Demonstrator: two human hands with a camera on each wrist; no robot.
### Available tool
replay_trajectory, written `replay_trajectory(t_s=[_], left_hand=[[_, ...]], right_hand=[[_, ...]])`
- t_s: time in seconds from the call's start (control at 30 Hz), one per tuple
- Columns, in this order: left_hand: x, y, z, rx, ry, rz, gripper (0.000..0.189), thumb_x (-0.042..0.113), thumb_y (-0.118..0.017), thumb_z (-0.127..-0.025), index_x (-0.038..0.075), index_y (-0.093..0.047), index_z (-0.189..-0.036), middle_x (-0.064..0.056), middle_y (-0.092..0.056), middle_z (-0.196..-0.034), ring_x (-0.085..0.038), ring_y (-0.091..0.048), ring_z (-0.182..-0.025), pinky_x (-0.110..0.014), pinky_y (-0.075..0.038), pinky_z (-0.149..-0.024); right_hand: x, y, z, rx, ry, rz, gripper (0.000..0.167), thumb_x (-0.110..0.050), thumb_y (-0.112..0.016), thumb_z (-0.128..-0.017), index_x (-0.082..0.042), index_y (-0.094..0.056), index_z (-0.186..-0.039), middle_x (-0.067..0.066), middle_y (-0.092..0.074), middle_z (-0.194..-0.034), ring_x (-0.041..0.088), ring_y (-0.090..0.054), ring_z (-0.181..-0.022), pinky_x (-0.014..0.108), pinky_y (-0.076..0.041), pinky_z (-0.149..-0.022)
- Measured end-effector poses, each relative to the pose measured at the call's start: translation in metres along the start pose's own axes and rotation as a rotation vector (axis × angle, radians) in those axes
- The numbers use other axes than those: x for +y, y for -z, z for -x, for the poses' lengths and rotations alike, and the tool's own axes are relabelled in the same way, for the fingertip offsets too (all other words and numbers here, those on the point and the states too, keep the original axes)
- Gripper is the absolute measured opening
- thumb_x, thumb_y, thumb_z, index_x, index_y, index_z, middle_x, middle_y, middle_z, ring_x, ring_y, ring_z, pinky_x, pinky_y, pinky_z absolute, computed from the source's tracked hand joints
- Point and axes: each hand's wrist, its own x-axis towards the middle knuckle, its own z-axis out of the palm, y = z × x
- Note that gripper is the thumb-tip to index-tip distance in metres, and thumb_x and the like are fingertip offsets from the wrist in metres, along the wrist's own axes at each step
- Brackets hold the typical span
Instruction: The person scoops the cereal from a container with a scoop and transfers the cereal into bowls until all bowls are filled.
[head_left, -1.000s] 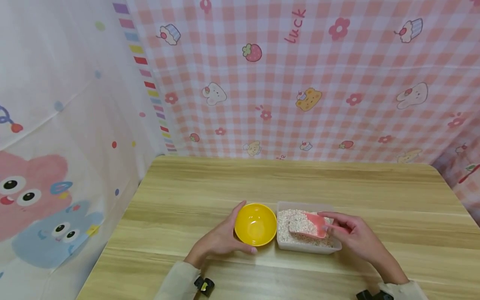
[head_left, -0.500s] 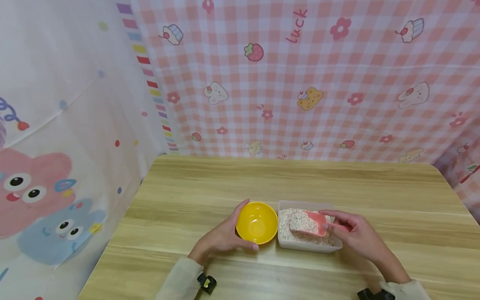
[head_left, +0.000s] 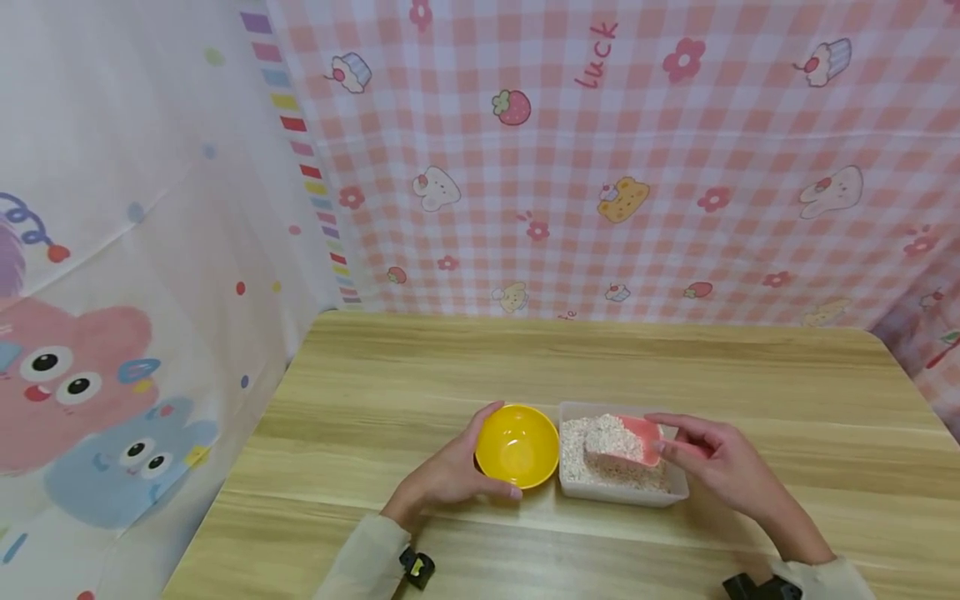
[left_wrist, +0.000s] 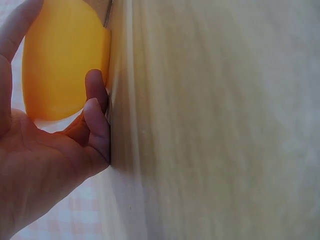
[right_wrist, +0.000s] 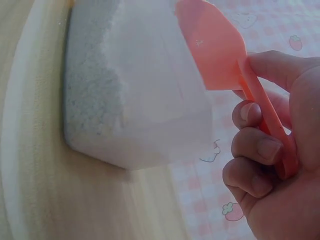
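Note:
My left hand (head_left: 456,467) holds the side of a yellow bowl (head_left: 517,447) that stands on the table, thumb and fingers spread around it. The inside of the bowl shows no contents. In the left wrist view, some fingers (left_wrist: 97,122) curl low beside the bowl (left_wrist: 62,60). My right hand (head_left: 723,462) grips the handle of a pink scoop (head_left: 647,437), its fingers wrapped round it in the right wrist view. Pale oat-like flakes (head_left: 613,437) heap in the scoop, which is over a translucent plastic box (head_left: 618,493) of the same flakes, right beside the bowl.
The wooden table (head_left: 420,358) extends around the bowl and box. A pink checked cloth (head_left: 465,233) hangs behind its back edge, and a white printed cloth (head_left: 187,250) hangs on the left.
The scoop, loaded with flakes, has risen slightly out of the box and tilted in my right hand. My left hand keeps its hold on the bowl. The whole view has shifted a little.

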Motion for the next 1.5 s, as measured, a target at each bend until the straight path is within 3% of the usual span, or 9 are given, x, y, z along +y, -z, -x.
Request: replay_trajectory(t_s=[0.2,0.67,1.23,1.5], left_hand=[[-0.001,0.000,0.000,-0.006,0.001,0.037,0.118,0.033,-0.093,-0.068,0.035,-0.015,-0.157,-0.002,-0.042,-0.151,-0.024,-0.046,-0.130,-0.053,-0.028,-0.115],[0.000,0.002,0.000,-0.008,0.007,0.030,0.119,0.033,-0.093,-0.067,0.034,-0.015,-0.157,-0.006,-0.042,-0.151,-0.025,-0.046,-0.131,-0.053,-0.028,-0.115],[0.001,0.005,-0.001,-0.025,0.045,-0.014,0.117,0.036,-0.092,-0.067,0.038,-0.015,-0.156,-0.003,-0.042,-0.151,-0.026,-0.044,-0.132,-0.057,-0.027,-0.114],[0.001,0.006,-0.001,-0.030,0.050,0.007,0.117,0.035,-0.092,-0.068,0.038,-0.015,-0.156,-0.001,-0.040,-0.153,-0.026,-0.042,-0.134,-0.057,-0.024,-0.116]], right_hand=[[-0.006,0.004,-0.006,0.003,0.028,0.021,0.033,0.000,-0.068,-0.091,-0.002,-0.067,-0.123,-0.007,-0.045,-0.062,0.003,-0.032,-0.050,0.025,-0.030,-0.040],[-0.029,0.010,-0.028,-0.053,-0.021,0.047,0.032,-0.011,-0.067,-0.095,-0.007,-0.066,-0.126,-0.009,-0.039,-0.061,0.004,-0.031,-0.049,0.027,-0.033,-0.042],[-0.055,-0.007,-0.056,-0.142,-0.049,0.045,0.033,-0.021,-0.070,-0.093,-0.013,-0.068,-0.126,-0.006,-0.042,-0.059,0.007,-0.036,-0.051,0.025,-0.033,-0.045],[-0.058,-0.015,-0.066,-0.183,-0.056,0.057,0.034,-0.021,-0.071,-0.092,-0.013,-0.068,-0.125,-0.003,-0.047,-0.062,0.006,-0.037,-0.052,0.022,-0.033,-0.047]])
